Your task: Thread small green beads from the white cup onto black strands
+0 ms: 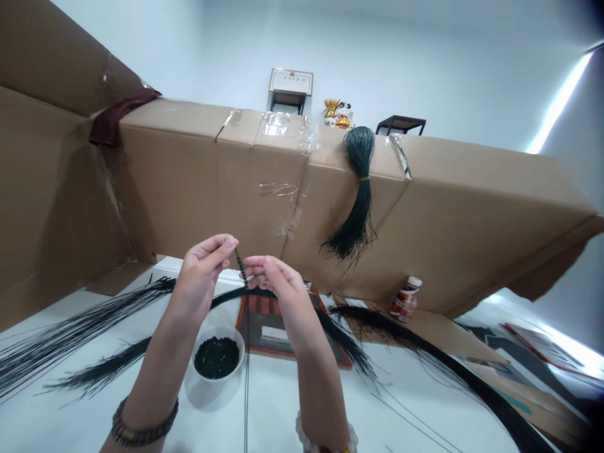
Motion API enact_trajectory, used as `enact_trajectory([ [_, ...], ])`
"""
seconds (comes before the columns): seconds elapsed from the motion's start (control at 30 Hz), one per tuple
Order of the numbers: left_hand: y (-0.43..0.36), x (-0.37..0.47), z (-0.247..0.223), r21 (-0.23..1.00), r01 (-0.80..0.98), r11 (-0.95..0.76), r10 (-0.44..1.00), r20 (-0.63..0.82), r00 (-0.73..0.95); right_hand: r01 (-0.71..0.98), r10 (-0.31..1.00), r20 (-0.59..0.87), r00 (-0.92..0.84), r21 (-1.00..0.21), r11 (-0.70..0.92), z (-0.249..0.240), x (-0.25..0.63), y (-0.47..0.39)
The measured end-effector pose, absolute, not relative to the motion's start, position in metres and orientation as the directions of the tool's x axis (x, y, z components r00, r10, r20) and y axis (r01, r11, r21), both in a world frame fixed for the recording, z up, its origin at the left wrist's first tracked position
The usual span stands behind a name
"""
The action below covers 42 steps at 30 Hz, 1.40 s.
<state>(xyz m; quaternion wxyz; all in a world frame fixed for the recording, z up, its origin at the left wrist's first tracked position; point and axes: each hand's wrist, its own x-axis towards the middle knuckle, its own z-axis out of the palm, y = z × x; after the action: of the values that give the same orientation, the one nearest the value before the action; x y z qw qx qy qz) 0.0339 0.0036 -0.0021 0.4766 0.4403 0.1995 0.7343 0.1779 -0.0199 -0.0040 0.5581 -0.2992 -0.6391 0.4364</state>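
Observation:
Thumb and forefinger of my left hand (205,270) pinch the top of a short dark green beaded strand (241,264). My right hand (276,277) has its fingers bent around the strand's lower part, pinching it; the exact contact is small and partly hidden. Thin dark threads (246,402) run down below the hands toward the front. Under my left wrist, a white bowl (241,343) holds many small dark green beads (216,357). Behind the hands lies a dark, red-edged tray or board (346,362) with a white piece (274,335) on it.
Bundles of dark strands lie at left (94,321) and right (443,358). Another tied bundle (361,182) hangs over the cardboard wall (198,189) around the white table (377,409). A red bottle (406,301) stands at right, and a maroon cloth (120,116) drapes over the left corner.

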Motion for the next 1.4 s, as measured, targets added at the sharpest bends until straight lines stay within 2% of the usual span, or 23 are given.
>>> enact_trajectory([
  [0.2,0.015,0.007,-0.003,0.657,-0.559,-0.506,0.862,0.4,-0.311,-0.302,0.83,0.281,-0.481,-0.942,0.144,-0.013,0.161,-0.023],
  [0.33,0.014,-0.001,-0.003,0.648,-0.539,-0.538,0.843,0.399,-0.36,-0.487,0.815,0.216,-0.537,-0.869,-0.091,-0.021,0.141,-0.021],
  [0.47,0.008,0.002,0.001,0.643,-0.507,-0.575,0.818,0.425,-0.388,-0.559,0.803,0.143,-0.579,-0.787,-0.263,-0.02,0.134,-0.022],
  [0.6,0.003,0.006,0.004,0.619,-0.52,-0.588,0.808,0.429,-0.403,-0.624,0.846,0.139,-0.514,-0.738,-0.257,-0.018,0.132,-0.025],
  [1.03,-0.011,0.008,0.008,0.605,-0.606,-0.515,0.856,0.4,-0.327,-0.637,0.933,0.209,-0.292,-0.77,-0.027,-0.019,0.123,-0.031],
  [1.4,-0.013,0.003,0.007,0.564,-0.628,-0.536,0.84,0.431,-0.329,-0.597,0.89,0.208,-0.406,-0.797,-0.086,-0.017,0.122,-0.031],
])
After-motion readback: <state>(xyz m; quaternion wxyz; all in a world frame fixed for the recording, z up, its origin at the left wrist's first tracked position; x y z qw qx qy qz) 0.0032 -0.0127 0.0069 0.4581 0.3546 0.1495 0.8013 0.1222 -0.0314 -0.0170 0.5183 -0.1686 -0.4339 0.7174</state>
